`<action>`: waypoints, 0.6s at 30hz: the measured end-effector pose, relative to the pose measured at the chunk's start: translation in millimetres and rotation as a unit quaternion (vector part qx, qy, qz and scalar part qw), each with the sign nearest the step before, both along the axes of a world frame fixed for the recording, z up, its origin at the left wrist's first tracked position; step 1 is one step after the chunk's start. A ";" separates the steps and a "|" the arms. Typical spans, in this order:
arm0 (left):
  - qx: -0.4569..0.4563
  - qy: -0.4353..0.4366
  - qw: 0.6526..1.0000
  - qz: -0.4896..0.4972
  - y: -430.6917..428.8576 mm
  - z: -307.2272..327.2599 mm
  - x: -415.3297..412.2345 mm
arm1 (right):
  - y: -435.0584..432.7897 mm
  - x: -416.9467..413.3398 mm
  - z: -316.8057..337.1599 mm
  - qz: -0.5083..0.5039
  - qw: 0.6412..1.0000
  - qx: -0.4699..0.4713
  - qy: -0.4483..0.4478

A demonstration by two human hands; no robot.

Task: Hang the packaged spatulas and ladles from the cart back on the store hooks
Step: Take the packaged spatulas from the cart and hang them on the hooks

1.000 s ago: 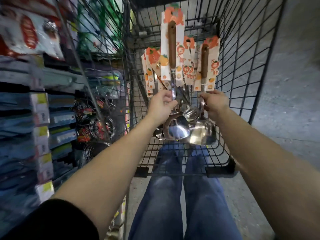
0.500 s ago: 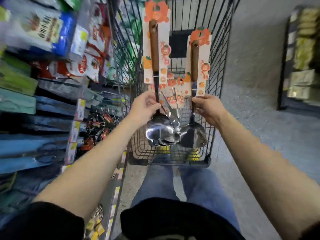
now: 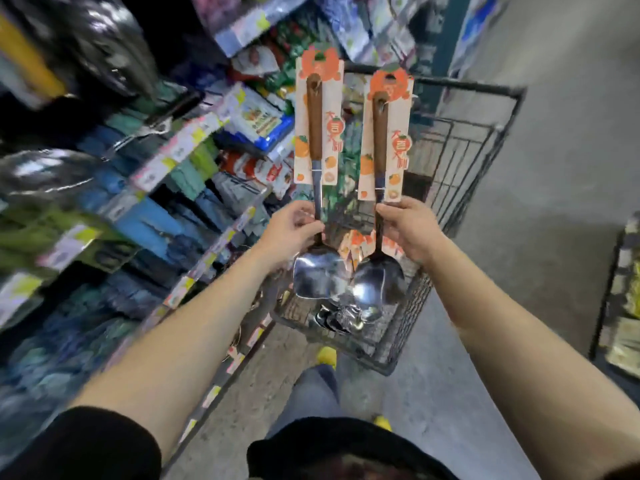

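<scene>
Store shelves (image 3: pixel 173 161) blur left of the cart (image 3: pixel 478 88); above it my left grip (image 3: pixel 291 233) clasps a carded spatula (image 3: pixel 315 133), my right grip (image 3: pixel 407 230) a ladle (image 3: pixel 380 133); more utensils (image 3: pixel 346 317) lie inside it.

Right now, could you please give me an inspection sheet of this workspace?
Surface: grey floor; no table seen.
Job's things: carded spatula and ladle held upright over the cart; more carded utensils lie in it.
Clutter: nothing seen.
Hands: left hand grips the spatula's shaft; right hand grips the ladle's shaft.
Cables: nothing seen.
Surroundings: shelves of packaged goods on the left, blurred; hooks not made out.
</scene>
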State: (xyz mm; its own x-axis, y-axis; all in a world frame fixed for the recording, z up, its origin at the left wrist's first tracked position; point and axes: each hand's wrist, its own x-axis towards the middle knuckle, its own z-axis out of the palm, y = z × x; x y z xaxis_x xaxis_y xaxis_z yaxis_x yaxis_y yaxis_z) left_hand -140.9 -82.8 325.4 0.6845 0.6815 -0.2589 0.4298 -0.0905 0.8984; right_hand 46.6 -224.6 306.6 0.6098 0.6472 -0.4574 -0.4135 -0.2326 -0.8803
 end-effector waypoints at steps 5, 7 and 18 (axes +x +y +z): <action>0.037 -0.049 0.994 0.087 -14.3 46.8 -67.0 | 14.0 -42.6 50.1 0.086 0.994 0.058 -0.041; 0.048 -0.066 0.989 0.125 -16.8 64.0 -99.0 | 25.1 -64.7 70.5 0.125 0.987 0.082 -0.056; 0.105 -0.107 0.946 0.288 -38.8 152.3 -305.8 | 84.7 -240.9 173.7 0.338 0.914 0.187 -0.124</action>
State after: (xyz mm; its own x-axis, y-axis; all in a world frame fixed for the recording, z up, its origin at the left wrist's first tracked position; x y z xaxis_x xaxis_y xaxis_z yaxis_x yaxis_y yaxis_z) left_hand -446.7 -121.6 477.8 0.2048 0.9784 0.0267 0.2717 -0.0831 0.9588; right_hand -194.3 -139.9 480.3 0.0676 0.9973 -0.0287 -0.0632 -0.0244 -0.9977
